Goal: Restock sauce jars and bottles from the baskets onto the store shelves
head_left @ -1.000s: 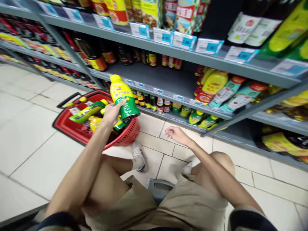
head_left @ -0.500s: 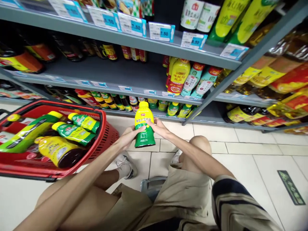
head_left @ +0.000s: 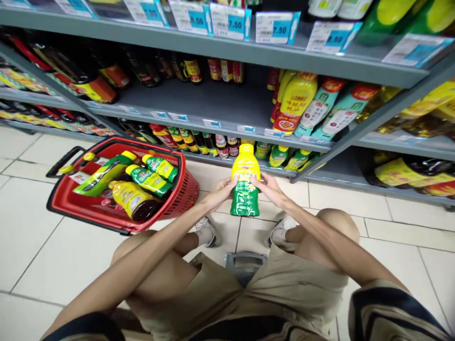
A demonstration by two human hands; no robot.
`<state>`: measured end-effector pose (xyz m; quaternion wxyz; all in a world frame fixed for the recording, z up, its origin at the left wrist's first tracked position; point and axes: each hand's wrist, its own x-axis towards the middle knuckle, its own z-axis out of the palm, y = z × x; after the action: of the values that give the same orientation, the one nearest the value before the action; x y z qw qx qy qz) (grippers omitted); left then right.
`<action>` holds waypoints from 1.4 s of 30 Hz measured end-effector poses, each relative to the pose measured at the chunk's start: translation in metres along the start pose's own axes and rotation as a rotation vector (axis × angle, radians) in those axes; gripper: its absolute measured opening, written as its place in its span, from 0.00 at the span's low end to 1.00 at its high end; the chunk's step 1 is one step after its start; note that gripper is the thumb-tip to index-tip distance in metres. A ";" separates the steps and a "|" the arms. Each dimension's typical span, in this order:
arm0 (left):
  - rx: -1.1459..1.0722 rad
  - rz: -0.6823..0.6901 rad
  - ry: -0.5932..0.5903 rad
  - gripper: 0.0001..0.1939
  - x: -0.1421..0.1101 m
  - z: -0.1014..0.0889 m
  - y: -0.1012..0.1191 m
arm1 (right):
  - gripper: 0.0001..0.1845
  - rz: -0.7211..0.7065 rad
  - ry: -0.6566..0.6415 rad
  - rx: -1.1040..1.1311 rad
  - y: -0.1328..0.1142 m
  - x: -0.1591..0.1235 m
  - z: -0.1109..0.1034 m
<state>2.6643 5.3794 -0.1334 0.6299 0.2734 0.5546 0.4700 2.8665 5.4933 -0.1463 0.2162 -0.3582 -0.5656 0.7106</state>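
Note:
Upright between my hands is a yellow-and-green sauce bottle [head_left: 246, 196] with a yellow cap, its label facing me. My left hand [head_left: 223, 193] grips its left side, thumb on the front. On the other side my right hand [head_left: 272, 189] holds it the same way; the fingers behind the bottle are mostly hidden. To the left stands a red shopping basket [head_left: 181, 189]. Inside lie a yellow bottle with dark contents [head_left: 133, 200], green-and-yellow bottles [head_left: 149, 181] and a long green-and-yellow pack [head_left: 105, 174].
Ahead runs a grey shelf unit [head_left: 170, 102] with sauce bottles on several levels. Yellow bottles [head_left: 296, 102] stand at the middle level's right. Blue-and-white price tags [head_left: 277, 28] line the upper edge. My bent knees flank a grey object with a handle [head_left: 245, 260] on the tiled floor.
The view has swung left, so basket and shelves sit further right in the picture. My right thumb has moved off the bottle's front toward its right side. The bottle stays in both hands.

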 end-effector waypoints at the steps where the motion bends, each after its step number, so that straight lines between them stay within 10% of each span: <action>1: -0.001 0.023 0.013 0.38 0.002 0.000 0.001 | 0.41 -0.023 0.010 -0.006 -0.002 0.000 -0.002; 10: -0.064 0.121 0.070 0.36 0.020 0.006 0.011 | 0.40 -0.161 0.009 -0.055 -0.005 0.019 -0.011; 18: 0.306 0.074 -0.194 0.30 0.042 -0.029 -0.027 | 0.37 0.042 -0.188 -0.230 0.034 0.016 -0.020; 21: 0.616 0.095 -0.158 0.22 0.077 -0.046 -0.042 | 0.38 -0.037 -0.256 -0.442 0.057 0.032 -0.029; 24: 0.799 0.186 -0.018 0.21 0.125 -0.055 -0.045 | 0.43 -0.162 -0.054 -0.638 0.069 0.072 -0.041; 32: 0.676 0.449 0.210 0.36 0.251 -0.070 -0.049 | 0.35 -0.557 0.051 -0.769 0.080 0.190 -0.075; 42: 0.326 0.390 0.281 0.30 0.343 -0.097 -0.084 | 0.39 -0.271 0.285 -0.785 0.120 0.283 -0.078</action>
<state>2.5766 5.6349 -0.3801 0.3925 0.4046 0.6415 0.5204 2.7528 5.7136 -0.3447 0.2309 -0.4303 -0.7993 0.3503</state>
